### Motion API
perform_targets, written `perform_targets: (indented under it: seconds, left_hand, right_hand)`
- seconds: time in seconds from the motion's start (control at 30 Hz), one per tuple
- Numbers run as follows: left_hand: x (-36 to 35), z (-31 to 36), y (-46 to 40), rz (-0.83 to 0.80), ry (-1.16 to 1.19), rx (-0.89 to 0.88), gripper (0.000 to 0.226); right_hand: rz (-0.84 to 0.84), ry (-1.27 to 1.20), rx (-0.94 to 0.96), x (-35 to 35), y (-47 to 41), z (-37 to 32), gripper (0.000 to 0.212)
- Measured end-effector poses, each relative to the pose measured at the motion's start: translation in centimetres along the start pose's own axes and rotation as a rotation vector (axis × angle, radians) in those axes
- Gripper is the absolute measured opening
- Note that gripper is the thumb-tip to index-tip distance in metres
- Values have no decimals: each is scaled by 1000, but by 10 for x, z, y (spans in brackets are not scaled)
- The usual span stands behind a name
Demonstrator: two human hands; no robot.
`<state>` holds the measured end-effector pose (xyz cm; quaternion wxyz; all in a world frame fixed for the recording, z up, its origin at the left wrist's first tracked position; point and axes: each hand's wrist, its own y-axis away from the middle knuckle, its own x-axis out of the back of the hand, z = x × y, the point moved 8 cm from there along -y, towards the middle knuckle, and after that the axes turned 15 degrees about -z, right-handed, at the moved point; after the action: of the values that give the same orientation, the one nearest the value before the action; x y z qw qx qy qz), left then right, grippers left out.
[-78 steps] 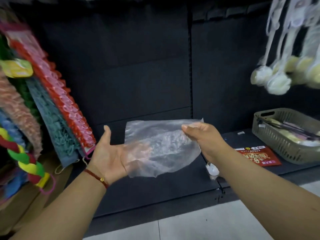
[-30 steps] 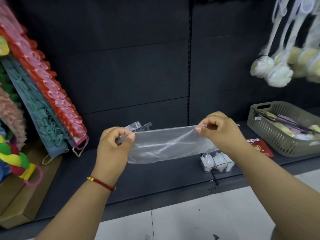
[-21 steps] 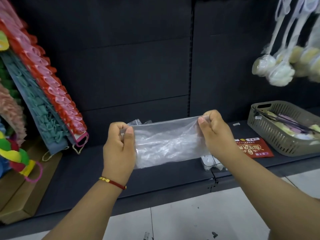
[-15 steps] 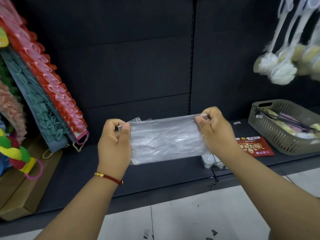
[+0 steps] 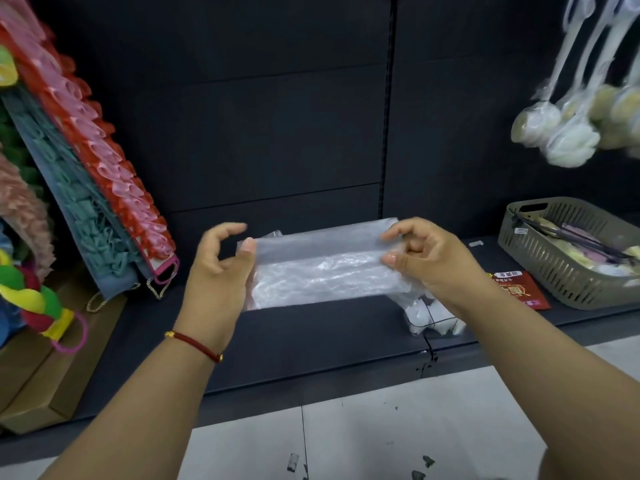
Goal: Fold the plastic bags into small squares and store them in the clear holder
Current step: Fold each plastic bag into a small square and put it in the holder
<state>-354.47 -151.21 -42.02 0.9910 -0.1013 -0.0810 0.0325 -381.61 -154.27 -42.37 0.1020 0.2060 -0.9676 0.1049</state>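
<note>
Two hands, the left hand (image 5: 216, 271) and the right hand (image 5: 429, 261), share one plastic bag (image 5: 322, 268). One basket (image 5: 568, 251) and one red packet (image 5: 519, 289) are on the shelf (image 5: 311, 337); the blurred hanging sponges (image 5: 571, 133) number perhaps four.

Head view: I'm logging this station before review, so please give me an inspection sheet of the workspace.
Surface: dark shelf, bare in front.
Job's things: clear plastic bag held in the air as a long band; clear holder not identifiable.
Clutter: grey basket, red packet, white packaged items.
Grippers: left hand and right hand pinch the bag's ends.
Cables: nothing seen.
Surroundings: colourful hanging goods, hanging sponges, tiled floor.
</note>
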Motion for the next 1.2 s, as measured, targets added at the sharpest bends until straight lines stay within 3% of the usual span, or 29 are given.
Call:
perform_targets:
  seconds: [0.1, 0.17, 0.43, 0.7, 0.93, 1.1, 1.2]
  left_hand:
    - [-6, -9, -2, -225, 102, 66, 20]
    - [-5, -11, 0, -260, 89, 84, 28]
    - [6, -9, 1, -164, -49, 74, 31]
    - [16, -1, 0, -52, -365, 26, 16]
    - [15, 0, -4, -112, -507, 34, 15]
    - [14, -5, -6, -164, -161, 70, 11]
    - [15, -4, -5, -103, -40, 51, 8]
  right_hand:
    - [50, 13, 1, 6, 2, 2, 21]
    - [59, 22, 4, 8, 2, 5, 21]
    - [67, 23, -60, 11, 4, 15, 32]
    - [94, 180, -118, 10, 1, 15, 21]
    - [44, 407, -181, 4, -4, 20, 17]
    - [-113, 400, -338, -8, -2, 42, 15]
    - [-222, 268, -375, -25, 2, 51, 11]
